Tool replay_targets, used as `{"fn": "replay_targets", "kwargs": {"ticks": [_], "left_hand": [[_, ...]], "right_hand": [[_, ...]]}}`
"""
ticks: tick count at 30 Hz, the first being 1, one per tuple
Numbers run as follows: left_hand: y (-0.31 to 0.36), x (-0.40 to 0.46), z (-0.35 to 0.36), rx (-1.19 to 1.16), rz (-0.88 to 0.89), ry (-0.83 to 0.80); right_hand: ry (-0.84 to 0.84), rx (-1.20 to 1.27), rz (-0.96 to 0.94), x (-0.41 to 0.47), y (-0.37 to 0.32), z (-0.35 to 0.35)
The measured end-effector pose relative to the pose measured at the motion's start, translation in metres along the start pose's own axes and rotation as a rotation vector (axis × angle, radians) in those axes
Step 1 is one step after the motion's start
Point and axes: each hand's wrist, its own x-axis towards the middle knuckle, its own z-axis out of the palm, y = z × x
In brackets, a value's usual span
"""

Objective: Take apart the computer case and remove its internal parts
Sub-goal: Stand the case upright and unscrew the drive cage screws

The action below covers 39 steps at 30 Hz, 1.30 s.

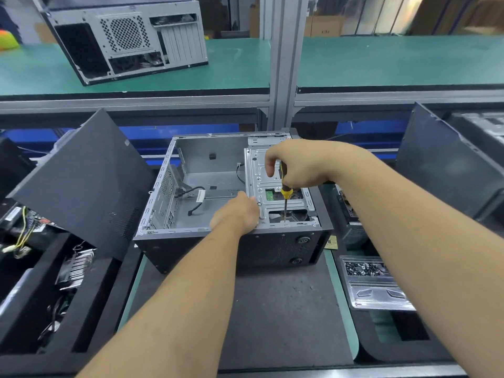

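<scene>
An open computer case (191,238) lies on its side on the dark mat, mostly hollow inside, with a loose black cable (191,193) on its floor. A metal drive cage (259,173) fills its right side. My right hand (297,162) grips a yellow-and-black screwdriver (285,192) held upright, its tip down at the cage's near edge. My left hand (240,211) rests against the cage's left edge, fingers curled on the metal.
A black side panel (90,181) leans at the left over bins of removed parts (71,271). A clear tray of screws (365,271) sits at the right. Another case (128,36) stands on the green upper shelf. More dark panels (441,156) stand at the far right.
</scene>
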Motion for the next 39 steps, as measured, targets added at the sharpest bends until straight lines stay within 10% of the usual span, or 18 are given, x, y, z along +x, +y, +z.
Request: {"fn": "replay_targets", "kwargs": {"ticks": [24,28,33,39], "left_hand": [[-0.001,0.003,0.000,-0.082,-0.041,-0.044],[-0.001,0.002,-0.001,-0.078,-0.028,-0.034],[-0.002,-0.001,-0.002,-0.093,-0.026,-0.040],[0.001,0.000,-0.003,-0.092,-0.021,-0.066]], "right_hand": [[0.312,-0.121,0.316,0.009,0.030,0.020],[0.235,-0.103,0.117,0.002,0.026,0.027],[0.282,-0.056,0.480,-0.003,0.054,0.026],[0.254,-0.082,0.089,-0.005,0.040,0.018]]}}
